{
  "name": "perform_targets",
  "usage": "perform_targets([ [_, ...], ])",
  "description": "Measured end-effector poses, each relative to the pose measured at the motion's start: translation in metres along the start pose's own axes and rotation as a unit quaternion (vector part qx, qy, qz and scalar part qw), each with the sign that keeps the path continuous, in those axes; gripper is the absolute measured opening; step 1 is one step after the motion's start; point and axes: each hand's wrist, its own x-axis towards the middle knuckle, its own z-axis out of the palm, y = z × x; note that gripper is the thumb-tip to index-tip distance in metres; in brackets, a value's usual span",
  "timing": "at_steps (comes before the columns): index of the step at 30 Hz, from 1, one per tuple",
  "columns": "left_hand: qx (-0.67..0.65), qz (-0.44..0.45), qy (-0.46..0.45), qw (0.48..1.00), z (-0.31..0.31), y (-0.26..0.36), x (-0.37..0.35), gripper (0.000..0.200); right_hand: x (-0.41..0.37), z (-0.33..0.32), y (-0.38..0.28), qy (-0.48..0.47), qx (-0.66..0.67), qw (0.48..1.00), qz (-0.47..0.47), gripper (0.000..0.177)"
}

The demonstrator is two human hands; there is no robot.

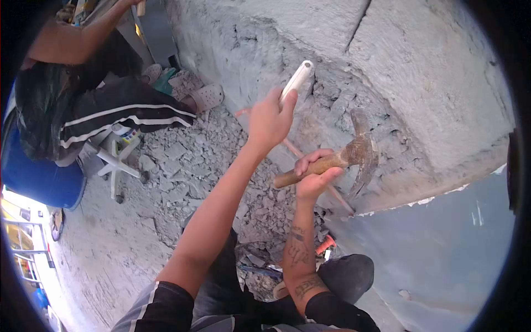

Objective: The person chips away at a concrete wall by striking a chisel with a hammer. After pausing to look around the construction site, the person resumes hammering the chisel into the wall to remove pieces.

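Right hand [312,172] clamps the hammer [354,155] near the butt of its wooden handle, likely for leverage, head right at the chipped wall [431,83], while the left hand [271,119] wraps a white tube [297,79], steadying it against that wall, rubble [182,160] piled below the wall.

rusty hammer [344,157] (wooden handle) nearly level; white pipe [297,79] slanting above.

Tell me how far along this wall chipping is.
Done: rubble litters the floor and a band of wall is hacked rough. In hand: left hand holds a pale rod near it, right hand grips a hammer. Left: the smoother wall beside it seems untouched.
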Motion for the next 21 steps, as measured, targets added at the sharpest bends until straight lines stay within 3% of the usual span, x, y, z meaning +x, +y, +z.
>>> perform_targets([
  [1,-0.114,-0.008,-0.018,0.993,-0.001,-0.003,0.002,0.044,0.0,-0.001,-0.005,-0.002,-0.02,0.999,-0.03,0.08],
  [2,-0.124,-0.012,-0.012,0.992,-0.002,-0.005,0.002,0.044,-0.001,0.0,-0.011,-0.005,-0.041,0.997,-0.059,0.079],
  [3,-0.29,-0.141,-0.051,0.945,-0.005,-0.005,0.003,0.043,-0.004,0.003,-0.02,-0.013,-0.052,0.997,-0.061,0.079],
  [4,-0.442,-0.261,-0.089,0.853,-0.007,-0.005,0.003,0.042,-0.007,0.007,-0.03,-0.016,-0.066,0.996,-0.059,0.078],
  [8,-0.505,-0.293,-0.056,0.81,-0.005,-0.003,0.008,0.042,-0.019,0.019,-0.054,-0.012,-0.099,0.993,-0.06,0.075],
  [10,-0.45,-0.18,-0.018,0.874,0.004,0.001,0.009,0.044,-0.018,0.023,-0.065,-0.022,-0.123,0.988,-0.095,0.074],
  [11,-0.456,-0.181,-0.02,0.871,0.009,0.004,0.009,0.044,-0.016,0.025,-0.071,-0.031,-0.139,0.982,-0.126,0.073],
  [13,-0.378,-0.052,0.029,0.924,0.016,0.012,0.006,0.046,-0.008,0.022,-0.086,-0.04,-0.165,0.977,-0.127,0.072],
  [21,-0.223,0.004,0.046,0.974,0.016,0.039,-0.002,0.038,0.007,0.03,-0.146,-0.073,-0.305,0.931,-0.185,0.07],
])
